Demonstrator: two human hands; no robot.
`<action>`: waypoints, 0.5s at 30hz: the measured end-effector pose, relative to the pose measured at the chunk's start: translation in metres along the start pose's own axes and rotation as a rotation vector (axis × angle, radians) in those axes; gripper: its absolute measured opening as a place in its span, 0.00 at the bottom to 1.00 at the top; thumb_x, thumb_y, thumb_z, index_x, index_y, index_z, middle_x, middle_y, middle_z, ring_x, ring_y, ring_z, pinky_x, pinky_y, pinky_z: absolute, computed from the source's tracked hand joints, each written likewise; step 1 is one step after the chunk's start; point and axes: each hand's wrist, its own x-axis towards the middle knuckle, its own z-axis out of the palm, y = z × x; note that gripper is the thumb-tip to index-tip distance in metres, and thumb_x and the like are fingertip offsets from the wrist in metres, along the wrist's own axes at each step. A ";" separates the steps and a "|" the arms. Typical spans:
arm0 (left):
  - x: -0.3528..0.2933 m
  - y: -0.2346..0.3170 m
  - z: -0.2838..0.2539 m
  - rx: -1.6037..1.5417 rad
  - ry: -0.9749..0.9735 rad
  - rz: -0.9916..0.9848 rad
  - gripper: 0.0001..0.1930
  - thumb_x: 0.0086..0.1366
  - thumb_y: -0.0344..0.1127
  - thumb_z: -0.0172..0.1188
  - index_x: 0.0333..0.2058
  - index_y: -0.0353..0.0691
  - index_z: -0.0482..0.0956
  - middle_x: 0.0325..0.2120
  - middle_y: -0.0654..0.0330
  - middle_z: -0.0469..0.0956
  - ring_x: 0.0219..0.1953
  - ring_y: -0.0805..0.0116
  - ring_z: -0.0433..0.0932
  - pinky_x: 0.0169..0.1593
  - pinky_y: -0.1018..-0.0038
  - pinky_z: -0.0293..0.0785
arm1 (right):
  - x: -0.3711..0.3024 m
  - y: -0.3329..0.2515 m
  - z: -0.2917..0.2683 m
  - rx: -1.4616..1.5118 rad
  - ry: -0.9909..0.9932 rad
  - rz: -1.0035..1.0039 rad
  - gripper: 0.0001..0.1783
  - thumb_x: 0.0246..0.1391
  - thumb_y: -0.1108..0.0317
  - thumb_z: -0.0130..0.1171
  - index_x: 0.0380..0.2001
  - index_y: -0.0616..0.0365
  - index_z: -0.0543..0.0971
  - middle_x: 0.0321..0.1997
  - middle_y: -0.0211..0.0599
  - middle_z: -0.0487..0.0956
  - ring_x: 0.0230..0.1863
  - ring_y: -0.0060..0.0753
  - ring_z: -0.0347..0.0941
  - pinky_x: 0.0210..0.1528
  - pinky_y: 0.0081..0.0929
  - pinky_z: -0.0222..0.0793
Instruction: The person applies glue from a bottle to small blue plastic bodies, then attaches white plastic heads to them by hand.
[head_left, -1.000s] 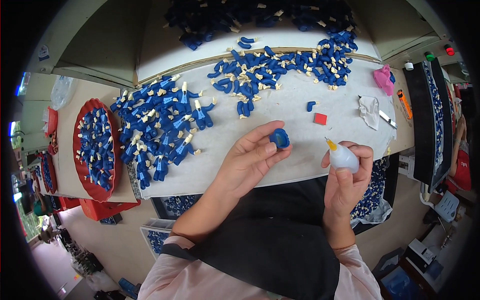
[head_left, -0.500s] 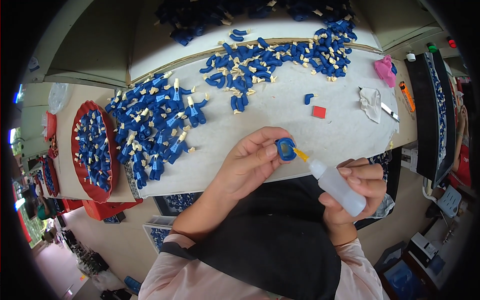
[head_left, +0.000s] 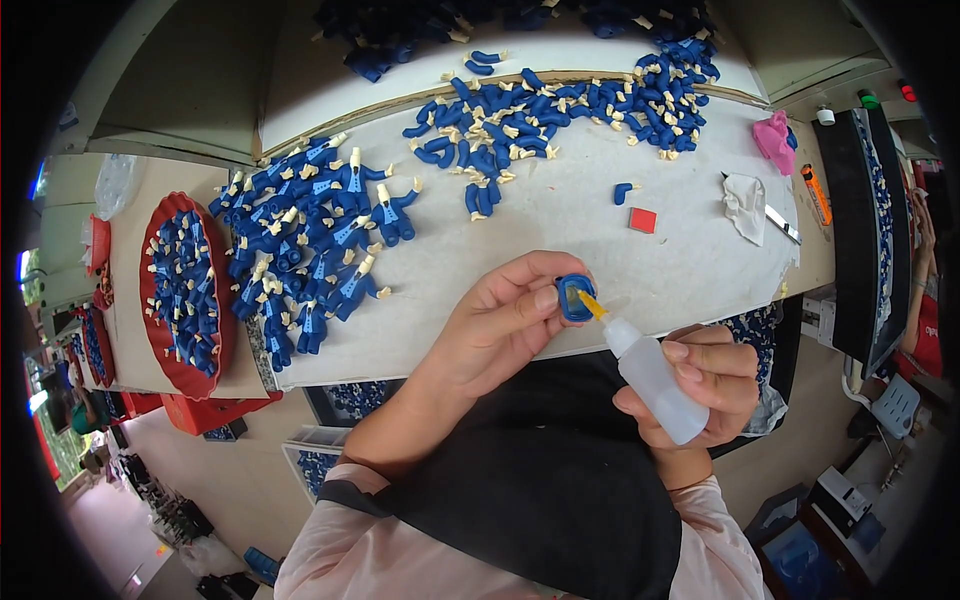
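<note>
Pinched in the fingers of my left hand (head_left: 508, 312) is a small blue hollow plastic part (head_left: 575, 298), its opening turned up toward me. My right hand (head_left: 703, 385) is wrapped round a translucent white squeeze bottle (head_left: 660, 388) that tilts up to the left. The bottle's yellow nozzle tip (head_left: 592, 305) reaches the part's opening; whether it touches the inner wall I cannot tell. Beyond my hands, a single blue arm piece (head_left: 624, 192) with a cream hand lies by a small red square (head_left: 642, 220) on the white worktable (head_left: 540, 225).
Blue figure bodies (head_left: 320, 240) are heaped at left, beside a red scalloped basket (head_left: 218, 365) of blue parts. Several loose blue arms (head_left: 500, 130) lie at the back. On the right are a pink cloth (head_left: 773, 142), a crumpled white tissue (head_left: 743, 208), a blade (head_left: 783, 226) and an orange cutter (head_left: 816, 194).
The bottle has shifted left and stands a bit steeper, with its nozzle further over the blue part's opening. My left hand still holds the part, nearly in place.
</note>
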 end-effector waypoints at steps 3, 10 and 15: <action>0.000 0.000 0.000 0.010 0.004 0.003 0.13 0.59 0.30 0.48 0.43 0.36 0.67 0.38 0.62 0.69 0.41 0.74 0.68 0.47 0.76 0.62 | 0.000 -0.001 0.000 -0.015 -0.006 0.008 0.26 0.29 0.65 0.69 0.32 0.56 0.66 0.28 0.35 0.66 0.22 0.25 0.64 0.24 0.20 0.65; -0.001 0.000 0.001 0.030 0.005 0.004 0.13 0.59 0.30 0.47 0.43 0.36 0.67 0.39 0.62 0.69 0.42 0.74 0.68 0.47 0.77 0.62 | -0.001 -0.002 0.001 -0.024 0.002 0.018 0.26 0.28 0.64 0.69 0.32 0.55 0.65 0.29 0.35 0.67 0.22 0.25 0.64 0.24 0.19 0.64; 0.000 -0.001 0.000 0.021 -0.005 0.003 0.13 0.59 0.30 0.47 0.43 0.36 0.67 0.39 0.62 0.69 0.42 0.74 0.67 0.48 0.77 0.61 | -0.002 -0.001 0.001 -0.017 0.000 0.008 0.27 0.27 0.66 0.70 0.32 0.55 0.66 0.29 0.36 0.67 0.21 0.25 0.64 0.24 0.19 0.65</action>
